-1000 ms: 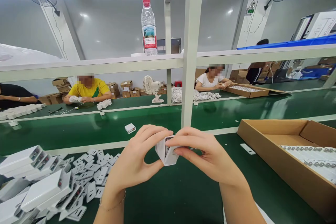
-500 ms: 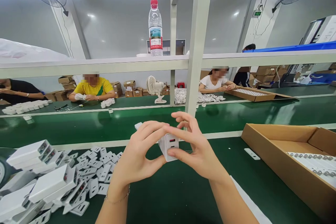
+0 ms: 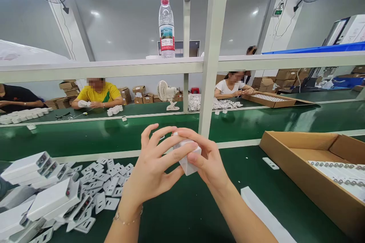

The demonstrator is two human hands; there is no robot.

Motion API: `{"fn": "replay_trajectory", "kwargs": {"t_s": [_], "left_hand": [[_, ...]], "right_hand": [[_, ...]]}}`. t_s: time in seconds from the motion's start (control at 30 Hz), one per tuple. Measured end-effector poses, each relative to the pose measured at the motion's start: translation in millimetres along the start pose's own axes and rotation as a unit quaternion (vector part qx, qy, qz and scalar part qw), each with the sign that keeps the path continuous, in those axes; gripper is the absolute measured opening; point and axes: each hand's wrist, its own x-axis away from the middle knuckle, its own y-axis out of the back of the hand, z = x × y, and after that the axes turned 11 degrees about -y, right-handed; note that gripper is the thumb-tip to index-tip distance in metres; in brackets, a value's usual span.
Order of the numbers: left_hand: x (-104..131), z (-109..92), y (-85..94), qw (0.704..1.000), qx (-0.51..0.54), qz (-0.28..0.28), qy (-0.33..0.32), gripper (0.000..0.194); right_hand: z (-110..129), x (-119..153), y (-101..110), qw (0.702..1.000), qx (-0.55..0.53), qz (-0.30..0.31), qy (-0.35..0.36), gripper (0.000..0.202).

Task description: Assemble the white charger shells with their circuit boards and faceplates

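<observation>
A white USB charger (image 3: 188,164), a small box-shaped block, is held up over the green work surface between both hands. My left hand (image 3: 155,169) grips its left side, with thumb and fingers bent onto it and a couple of fingers lifted away. My right hand (image 3: 209,159) is closed round the right and top, its thumb pressed on the front face. The port face seen before does not show now. Left of my hands lie loose flat grey-white plates (image 3: 107,182) with slots, beside a pile of white charger housings (image 3: 51,197).
At right stands an open cardboard box (image 3: 302,174) with rows of white parts. A single plate (image 3: 270,163) and a white paper strip (image 3: 262,212) lie near it. A metal post (image 3: 212,53) and shelf with a water bottle (image 3: 166,26) rise ahead. Several co-workers sit beyond the green belt.
The charger has been turned in my hands, so its ports no longer face me. My right fingers have closed over its top, and my left fingers have shifted across the front.
</observation>
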Motion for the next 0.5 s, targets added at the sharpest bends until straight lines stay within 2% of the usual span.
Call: {"fn": "replay_trajectory", "kwargs": {"t_s": [0.1,0.3,0.5], "left_hand": [[1,4,-3.1,1.000,0.015,-0.006,0.008,0.041],[11,17,3.4,0.997,0.062,-0.003,0.047,0.045],[14,21,4.2,0.996,0.063,-0.002,0.064,0.045]], "right_hand": [[1,1,-2,1.000,0.007,-0.022,-0.005,0.034],[3,0,-5,0.996,-0.002,0.019,-0.092,0.051],[-1,-2,-4,0.993,-0.004,0.005,-0.118,0.045]]}}
